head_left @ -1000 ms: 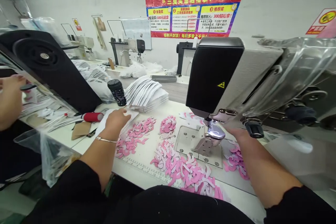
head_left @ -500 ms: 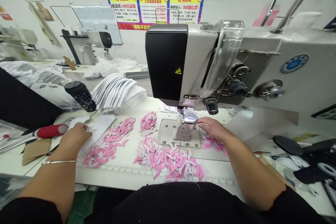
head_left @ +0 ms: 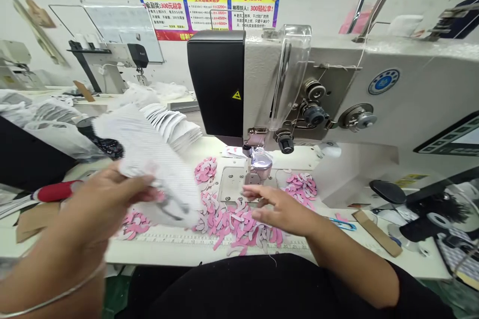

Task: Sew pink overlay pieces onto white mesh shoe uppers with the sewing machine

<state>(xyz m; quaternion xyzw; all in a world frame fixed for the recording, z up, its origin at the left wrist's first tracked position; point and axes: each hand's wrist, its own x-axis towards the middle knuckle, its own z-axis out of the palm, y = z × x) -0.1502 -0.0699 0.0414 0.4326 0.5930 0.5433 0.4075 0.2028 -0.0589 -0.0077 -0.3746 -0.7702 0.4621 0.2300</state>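
My left hand is raised close to the camera, fingers pinched on a white ribbed fabric piece that is blurred by motion. My right hand hovers with spread fingers over a heap of pink and white cut pieces, just in front of the presser foot of the sewing machine. It holds nothing. Smaller pink heaps lie by the needle plate and to its right.
A fanned stack of white pieces and a black patterned bottle stand behind my left hand. A red-handled tool and cardboard scraps lie at the left. Blue snips rest at the right. Other sewing machines stand behind.
My left hand has lifted off the table toward the camera with a white fabric piece. My right hand has drawn back from the presser foot to above the pink heap.
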